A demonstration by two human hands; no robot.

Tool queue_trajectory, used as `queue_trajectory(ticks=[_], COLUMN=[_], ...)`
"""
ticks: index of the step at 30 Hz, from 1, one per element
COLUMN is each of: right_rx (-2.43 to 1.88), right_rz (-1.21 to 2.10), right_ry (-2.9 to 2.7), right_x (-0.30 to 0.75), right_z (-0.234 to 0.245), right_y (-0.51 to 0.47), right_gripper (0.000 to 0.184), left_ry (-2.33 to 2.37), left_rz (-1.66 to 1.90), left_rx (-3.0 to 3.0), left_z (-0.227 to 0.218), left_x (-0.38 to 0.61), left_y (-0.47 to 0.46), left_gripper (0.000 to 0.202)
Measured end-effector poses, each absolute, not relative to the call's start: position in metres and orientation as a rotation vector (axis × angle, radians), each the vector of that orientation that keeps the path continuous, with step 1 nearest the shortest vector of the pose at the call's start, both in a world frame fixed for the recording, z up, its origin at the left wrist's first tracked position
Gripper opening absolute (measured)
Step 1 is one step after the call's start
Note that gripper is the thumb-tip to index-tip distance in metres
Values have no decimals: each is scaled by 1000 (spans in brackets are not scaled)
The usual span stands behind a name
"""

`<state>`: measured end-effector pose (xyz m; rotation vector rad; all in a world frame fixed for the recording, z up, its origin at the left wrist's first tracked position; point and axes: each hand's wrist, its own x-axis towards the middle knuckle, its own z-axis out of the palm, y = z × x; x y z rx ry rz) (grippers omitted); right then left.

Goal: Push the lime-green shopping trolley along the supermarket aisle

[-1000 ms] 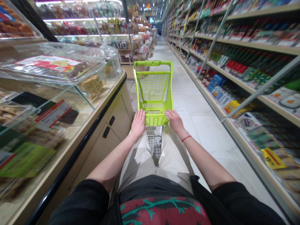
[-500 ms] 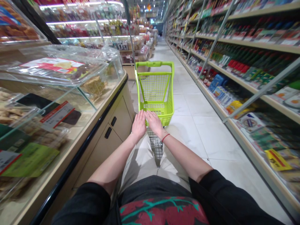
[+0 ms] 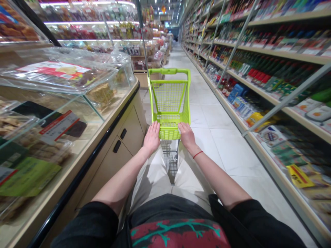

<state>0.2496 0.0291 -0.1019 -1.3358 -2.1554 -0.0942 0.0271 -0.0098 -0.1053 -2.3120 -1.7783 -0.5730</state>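
Note:
A small lime-green shopping cart (image 3: 169,100) stands in the aisle right in front of me, its basket empty. My left hand (image 3: 152,137) lies flat against the near left corner of the basket, fingers stretched out and together. My right hand (image 3: 186,134), with a red string around the wrist, sits on the near right corner of the rim, and its fingers bend over the edge. My legs in light trousers are directly behind the cart.
A glass-topped counter (image 3: 77,103) with packaged baked goods runs along the left, with cabinet doors (image 3: 124,137) below. Long shelves (image 3: 258,79) of packaged goods line the right. The white tiled aisle floor (image 3: 207,113) stretches ahead between them.
My right hand slid left next to my left hand, then moved back to the right corner of the cart's rim. The cart shifted slightly.

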Motion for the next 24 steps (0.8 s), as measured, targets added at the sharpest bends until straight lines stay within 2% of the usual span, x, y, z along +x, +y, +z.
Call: queue_trajectory(ticks=[7,18,24], right_rx=[-1115,-1211,-1204], right_rz=[-7,-143,-120], right_ry=[-2312,-2251,-2222], right_x=[166,278,236], right_z=[-95,-103,-102], right_y=[24,36,31], right_gripper=[50,52,49], left_ry=[-1768,-1778,-1774], left_rz=[-511,-473,-471], left_rx=[-2341,-2310,-2306], left_z=[-104,-96,-95], left_x=[24,24,25], left_y=[-10,-13,-14], left_gripper=[82,77,77])
